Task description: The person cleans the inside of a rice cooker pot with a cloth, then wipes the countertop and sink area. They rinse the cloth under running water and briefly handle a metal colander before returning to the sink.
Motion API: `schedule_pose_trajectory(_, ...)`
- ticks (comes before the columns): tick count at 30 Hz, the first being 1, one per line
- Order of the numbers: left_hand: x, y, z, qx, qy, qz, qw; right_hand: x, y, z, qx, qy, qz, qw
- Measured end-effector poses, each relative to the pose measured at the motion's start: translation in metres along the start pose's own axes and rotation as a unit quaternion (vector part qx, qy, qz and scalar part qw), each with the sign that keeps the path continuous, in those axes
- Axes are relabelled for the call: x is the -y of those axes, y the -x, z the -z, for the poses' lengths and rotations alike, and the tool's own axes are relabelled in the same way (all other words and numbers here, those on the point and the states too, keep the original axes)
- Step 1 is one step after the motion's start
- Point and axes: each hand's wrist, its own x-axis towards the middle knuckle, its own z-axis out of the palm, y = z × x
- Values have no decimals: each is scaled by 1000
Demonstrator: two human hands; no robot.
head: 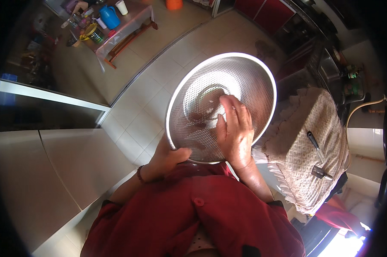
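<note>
A round perforated metal colander [257,80] is tilted in front of my red top, its inside towards the camera. My left hand [171,157] grips its rim at the lower left, thumb over the edge. Inside the bowl is my right hand [235,128], fingers bent and a little apart near the colander's bottom. A few small whitish bits [210,110] lie on the mesh by the fingertips; some also stick to the fingers. Whether the right fingertips pinch anything cannot be told.
To the right, a patterned cloth cover [296,144] bears a dark-handled tool [314,141] and a small dark object [319,172]. Beyond it is a metal sink [330,67]. At upper left, a table [132,16] holds a blue jug [109,17]. A smooth panelled surface [52,180] lies at left.
</note>
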Motion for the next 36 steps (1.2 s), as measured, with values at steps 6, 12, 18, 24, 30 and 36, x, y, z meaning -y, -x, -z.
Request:
schedule_pose_trajectory(6,-10,-23,25,-60,-105,122,985,-21,-43,-25,-13,35,-36,999)
schedule_pose_trajectory(12,-20,-92,39,-60,-127,126,982,-59,-85,-46,-34,25,-20,999)
schedule_pose_trajectory(18,-40,-184,32,-38,-88,80,992,-115,-142,-42,-37,-58,-25,997)
schedule_pose_trajectory(24,-53,-243,23,-15,-172,95,980,-153,-192,-38,-45,-51,-11,998)
schedule_pose_trajectory(30,-67,-308,18,52,-174,111,977,-185,-224,-47,-55,-2,-31,998)
schedule_pose_trajectory(36,-87,-391,33,144,-233,109,956,-213,-264,-62,-71,18,-103,992)
